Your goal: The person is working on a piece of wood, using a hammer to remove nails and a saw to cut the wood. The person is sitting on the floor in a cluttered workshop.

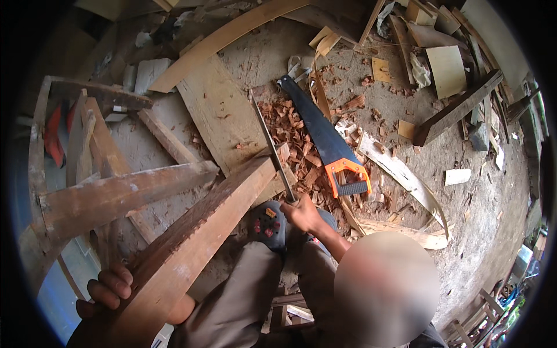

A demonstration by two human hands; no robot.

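Note:
My left hand (110,288) is wrapped around the near end of a thick, reddish-brown wooden beam (194,223) that slants from the lower left up to the middle. Closed around a handle, my right hand (304,213) holds a machete (268,134) with a long, narrow-looking blade pointing up and away. The blade crosses the beam's far end; whether it touches the wood I cannot tell. Under that end lie a wooden board (220,119) and reddish wood chips (293,124). Just right of the blade, a handsaw (316,124) with an orange and black handle rests on the chips.
A wooden frame (125,191) stands at the left, close to the beam. My shoe (268,226) is beneath the machete handle. Curved wood strips (400,174) lie right of the saw. Scrap planks (458,110) are heaped at the far right. A blurred round patch covers the lower right.

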